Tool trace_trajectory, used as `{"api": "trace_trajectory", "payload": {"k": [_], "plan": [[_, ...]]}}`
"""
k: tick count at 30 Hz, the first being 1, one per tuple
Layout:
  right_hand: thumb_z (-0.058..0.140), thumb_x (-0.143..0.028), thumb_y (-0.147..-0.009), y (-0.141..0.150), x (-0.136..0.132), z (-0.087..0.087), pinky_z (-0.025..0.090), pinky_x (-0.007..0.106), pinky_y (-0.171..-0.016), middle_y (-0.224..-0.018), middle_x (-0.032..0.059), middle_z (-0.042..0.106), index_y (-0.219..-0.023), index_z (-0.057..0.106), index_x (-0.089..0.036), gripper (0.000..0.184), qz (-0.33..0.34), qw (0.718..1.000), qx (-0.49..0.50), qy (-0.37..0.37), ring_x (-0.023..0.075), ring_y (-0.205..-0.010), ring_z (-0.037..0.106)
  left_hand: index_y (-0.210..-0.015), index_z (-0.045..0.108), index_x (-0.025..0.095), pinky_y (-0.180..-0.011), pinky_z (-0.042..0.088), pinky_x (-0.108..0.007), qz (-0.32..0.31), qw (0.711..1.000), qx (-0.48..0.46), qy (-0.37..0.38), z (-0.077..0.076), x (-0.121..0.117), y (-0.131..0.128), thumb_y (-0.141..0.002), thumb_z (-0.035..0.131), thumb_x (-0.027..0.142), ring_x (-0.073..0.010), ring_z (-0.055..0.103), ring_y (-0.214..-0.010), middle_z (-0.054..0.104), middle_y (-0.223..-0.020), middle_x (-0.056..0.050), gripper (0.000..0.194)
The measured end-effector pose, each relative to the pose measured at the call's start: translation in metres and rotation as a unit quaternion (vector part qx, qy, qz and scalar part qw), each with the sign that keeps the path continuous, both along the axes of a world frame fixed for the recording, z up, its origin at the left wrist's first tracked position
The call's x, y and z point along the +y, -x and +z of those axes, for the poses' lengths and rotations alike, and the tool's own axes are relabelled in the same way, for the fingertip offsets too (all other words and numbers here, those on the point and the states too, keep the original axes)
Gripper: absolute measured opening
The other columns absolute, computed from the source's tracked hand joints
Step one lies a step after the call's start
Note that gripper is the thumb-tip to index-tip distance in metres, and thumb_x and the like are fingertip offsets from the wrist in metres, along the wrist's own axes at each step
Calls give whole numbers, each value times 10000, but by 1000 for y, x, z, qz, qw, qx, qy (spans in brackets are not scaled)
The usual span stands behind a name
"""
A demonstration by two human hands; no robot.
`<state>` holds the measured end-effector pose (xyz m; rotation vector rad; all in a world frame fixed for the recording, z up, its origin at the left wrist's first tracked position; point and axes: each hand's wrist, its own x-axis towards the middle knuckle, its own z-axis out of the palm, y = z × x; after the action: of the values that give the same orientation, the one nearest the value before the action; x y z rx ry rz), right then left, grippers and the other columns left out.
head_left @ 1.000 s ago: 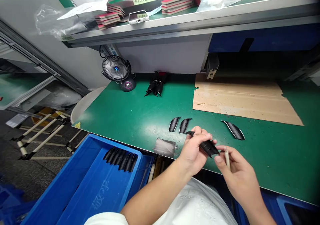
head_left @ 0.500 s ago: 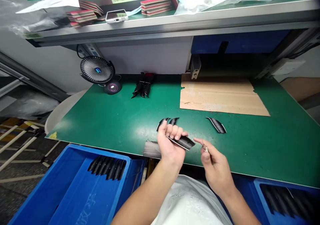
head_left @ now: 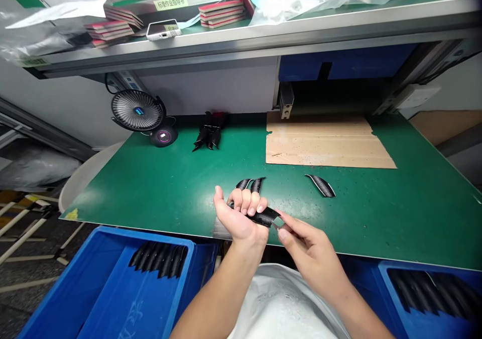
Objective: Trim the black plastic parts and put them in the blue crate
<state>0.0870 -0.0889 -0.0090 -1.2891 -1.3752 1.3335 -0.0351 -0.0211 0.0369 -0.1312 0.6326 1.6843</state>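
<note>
Currently, the left hand (head_left: 241, 224) has its fingers curled round a curved black piece (head_left: 264, 217), thumb standing clear; the piece is held over the near edge of the bench (head_left: 181, 188). Right hand (head_left: 307, 241) is nearly closed, apparently pinching a slim tool (head_left: 276, 226), mostly hidden, at the piece's right end. Step in hand, judged: working that end's edge. Next move seems to call for a firm left grip and light, controlled pressure.
</note>
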Motion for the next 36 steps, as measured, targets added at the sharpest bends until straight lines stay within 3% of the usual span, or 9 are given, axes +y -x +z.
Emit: {"api": "trace_trajectory", "payload": {"k": [3, 7, 11, 15, 24, 32, 36], "plan": [[521, -342, -917, 3, 1, 3, 468, 273, -758, -810, 0, 579, -1361, 464, -252, 456, 23, 996, 67, 59, 140, -761, 546, -488, 118, 206, -342, 194, -214, -1, 1000, 3, -18, 0, -2, 1, -779, 495, 500, -69, 128, -351, 70, -427, 72, 560], [520, -344, -914, 6, 4, 10, 483, 275, -738, -802, 7, 605, -1334, 501, -204, 444, 47, 993, 82, 74, 141, -725, 551, -485, 115, 202, -342, 194, -212, 2, 999, 24, -34, 1, -6, 2, -789, 482, 504, -70, 132, -351, 68, -421, 69, 564], [491, -348, -917, 8, 3, 15, 496, 287, -691, -873, 34, 643, -1265, 575, -200, 388, 38, 999, 8, 22, 161, -709, 550, -486, 113, 201, -347, 203, -214, 7, 998, 51, -48, 1, -9, 1, -795, 480, 505, -69, 137, -350, 68, -419, 69, 568], [459, -318, -922, 10, 1, 17, 497, 306, -741, -932, 44, 666, -1207, 618, -208, 344, 18, 997, -65, -28, 195, -788, 590, -485, 114, 200, -351, 205, -217, 13, 996, 68, -54, 2, -11, 0, -793, 485, 500, -69, 142, -349, 65, -423, 68, 568], [414, -254, -933, 8, 0, 15, 433, 270, -637, -841, 28, 638, -1140, 623, -222, 296, 11, 984, -164, -70, 174, -703, 566, -467, 131, 196, -358, 220, -222, 11, 995, 82, -58, 2, -12, -4, -798, 483, 497, -71, 162, -355, 82, -425, 64, 569], [387, -220, -937, 6, -2, 10, 392, 265, -603, -755, 12, 602, -1063, 634, -212, 277, -4, 966, -238, -100, 156, -627, 547, -463, 144, 193, -357, 222, -223, 14, 995, 84, -54, 0, -11, -7, -795, 484, 484, -73, 156, -356, 79, -427, 62, 558], [386, -178, -924, 6, -2, 9, 343, 265, -525, -723, 3, 587, -1084, 630, -212, 294, -14, 941, -303, -149, 141, -563, 527, -470, 139, 194, -365, 229, -221, 18, 995, 87, -43, 0, -10, -8, -789, 494, 488, -73, 163, -362, 84, -423, 63, 560]]}}
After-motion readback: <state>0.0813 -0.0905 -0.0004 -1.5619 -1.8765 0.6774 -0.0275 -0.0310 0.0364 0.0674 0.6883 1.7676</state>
